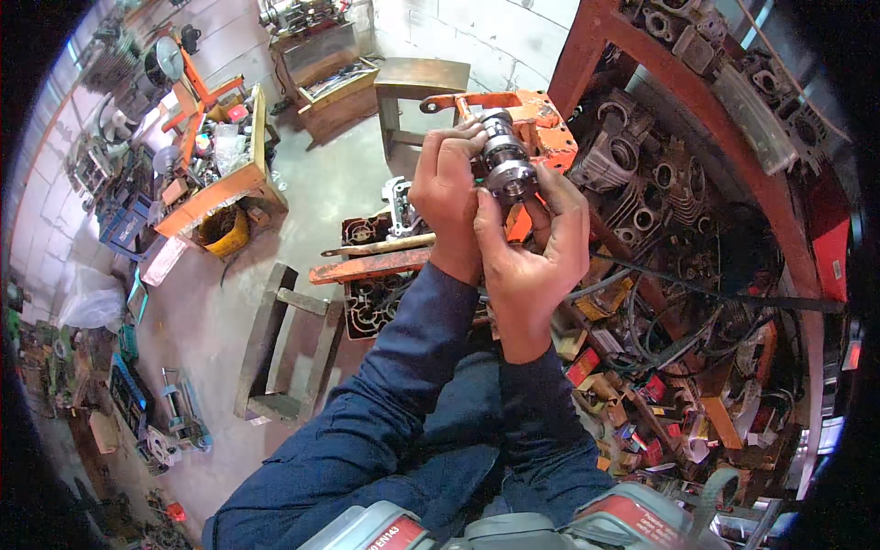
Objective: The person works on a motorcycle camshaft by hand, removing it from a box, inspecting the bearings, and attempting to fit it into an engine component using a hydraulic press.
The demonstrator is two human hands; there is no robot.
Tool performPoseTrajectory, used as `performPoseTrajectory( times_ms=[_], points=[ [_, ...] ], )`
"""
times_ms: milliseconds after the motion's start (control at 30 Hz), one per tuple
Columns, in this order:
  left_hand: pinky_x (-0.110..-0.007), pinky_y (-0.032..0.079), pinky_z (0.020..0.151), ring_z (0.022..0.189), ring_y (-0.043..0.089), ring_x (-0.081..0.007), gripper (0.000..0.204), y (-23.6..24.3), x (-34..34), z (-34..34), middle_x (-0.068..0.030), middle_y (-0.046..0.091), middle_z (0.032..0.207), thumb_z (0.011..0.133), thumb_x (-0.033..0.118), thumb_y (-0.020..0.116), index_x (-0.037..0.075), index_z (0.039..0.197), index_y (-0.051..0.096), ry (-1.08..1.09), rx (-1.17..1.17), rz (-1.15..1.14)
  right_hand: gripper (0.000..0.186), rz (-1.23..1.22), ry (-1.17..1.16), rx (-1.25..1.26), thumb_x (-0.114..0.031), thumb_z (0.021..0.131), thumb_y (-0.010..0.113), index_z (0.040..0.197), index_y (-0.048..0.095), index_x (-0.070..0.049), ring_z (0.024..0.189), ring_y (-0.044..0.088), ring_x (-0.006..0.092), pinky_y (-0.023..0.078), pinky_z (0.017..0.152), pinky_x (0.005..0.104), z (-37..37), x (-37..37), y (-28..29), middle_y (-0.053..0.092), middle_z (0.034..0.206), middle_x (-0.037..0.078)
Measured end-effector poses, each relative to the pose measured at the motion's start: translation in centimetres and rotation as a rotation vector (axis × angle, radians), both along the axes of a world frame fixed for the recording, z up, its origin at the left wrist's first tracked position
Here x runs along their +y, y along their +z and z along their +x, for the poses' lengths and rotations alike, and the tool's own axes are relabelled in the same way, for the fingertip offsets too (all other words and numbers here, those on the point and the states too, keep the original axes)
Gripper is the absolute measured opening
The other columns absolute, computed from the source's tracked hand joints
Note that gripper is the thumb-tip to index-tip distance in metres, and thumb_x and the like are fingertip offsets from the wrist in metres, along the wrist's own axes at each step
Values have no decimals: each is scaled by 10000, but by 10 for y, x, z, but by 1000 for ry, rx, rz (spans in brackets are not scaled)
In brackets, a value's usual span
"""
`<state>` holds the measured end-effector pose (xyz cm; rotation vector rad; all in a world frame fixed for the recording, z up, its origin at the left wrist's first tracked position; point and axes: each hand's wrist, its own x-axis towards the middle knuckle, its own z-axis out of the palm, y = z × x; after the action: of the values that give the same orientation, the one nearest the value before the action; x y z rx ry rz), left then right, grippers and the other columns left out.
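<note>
Camshaft (503,158), a short grey steel shaft with stepped lobes and a round end face turned toward the camera, is held up in front of the person by both hands, above a heap of engine parts. Left hand (448,188) wraps its side, fingers curled tight against the metal. Right hand (532,247) grips from below, thumb and fingers clamped around the end. Both forearms wear dark blue sleeves (394,385). Just behind it stands an orange metal bracket (541,119); grey cylinder blocks (610,156) fill the red-framed rack (587,46) to the right. A wooden stool (284,344) sits on the concrete floor (197,312), lower left
</note>
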<state>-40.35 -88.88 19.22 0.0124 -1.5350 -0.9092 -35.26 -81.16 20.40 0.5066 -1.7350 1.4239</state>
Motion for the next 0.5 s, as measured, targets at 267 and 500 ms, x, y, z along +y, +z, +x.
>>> performPoseTrajectory(
  times_ms=[267, 500],
  points=[
    [-347, 566, 693, 835, 696, -256, 130, 0, 0, -1, -104, 669, 896, 735, -23, 688, 36, 836, 633, -22, 19, 11, 468, -6, 6, 4, -6, 745, 812, 1156, 596, 55, 1097, 609, 215, 572, 900, 327, 1, -1, 2, 573, 1199, 139],
    [-345, 566, 702, 835, 693, -255, 128, 0, -5, 3, -106, 660, 894, 740, -25, 677, 29, 847, 631, 5, -28, -24, 461, 3, 7, -11, -7, 743, 814, 1144, 598, 64, 1086, 616, 220, 575, 897, 331, 2, -3, 3, 578, 1189, 146]
  ],
)
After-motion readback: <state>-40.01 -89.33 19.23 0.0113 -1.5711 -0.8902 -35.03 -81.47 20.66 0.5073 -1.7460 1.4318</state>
